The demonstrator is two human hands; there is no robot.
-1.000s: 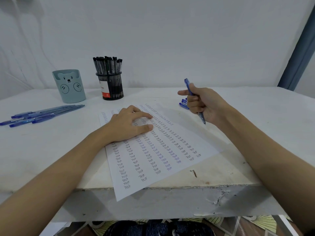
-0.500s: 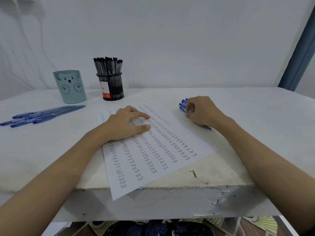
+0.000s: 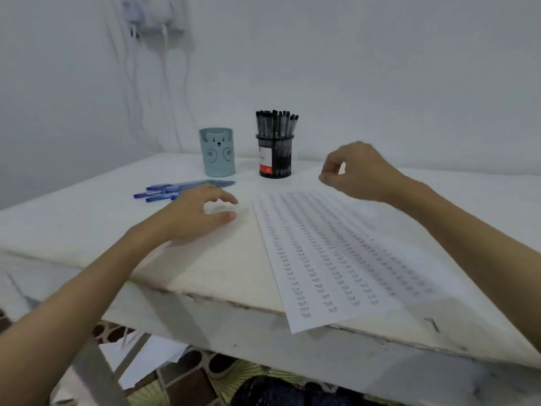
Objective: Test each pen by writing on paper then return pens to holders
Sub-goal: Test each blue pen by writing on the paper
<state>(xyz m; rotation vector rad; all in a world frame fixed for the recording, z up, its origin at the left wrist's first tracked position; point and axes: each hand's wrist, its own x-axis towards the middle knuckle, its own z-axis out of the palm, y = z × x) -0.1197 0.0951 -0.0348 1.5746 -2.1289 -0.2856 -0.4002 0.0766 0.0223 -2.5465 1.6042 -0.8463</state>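
Left grip: my left hand (image 3: 202, 213) hovers low over the bare worktop (image 3: 87, 227) just left of the paper, fingers loosely curved, thumb and forefinger apart, nothing in it
Right grip: my right hand (image 3: 358, 171) is raised above the far edge of the paper, thumb and forefinger tips brought together; the picture is too blurred to say whether anything is pinched between them, so I cannot tell
Mesh holder: black mesh holder (image 3: 275, 156) stands upright near the wall, packed with black-capped pens (image 3: 276, 123) standing on end, a red and white label on its left side
Bear cup: teal bear-faced cup (image 3: 217, 152) stands upright just left of the mesh holder, apart from it; I cannot see its inside from this angle
Loose pens: blue pens (image 3: 175, 189) lie side by side on the worktop in front of the bear cup, just beyond my left fingers, partly hidden by them
Paper: sheet of paper (image 3: 336, 253) lies flat and skewed, its near corner hanging over the worktop edge, covered in columns of small written marks too blurred to read
Arms: both forearms are bare, reaching forward from the lower corners
Wall: white cables (image 3: 164, 83) hang down from a plug fitting high on the left
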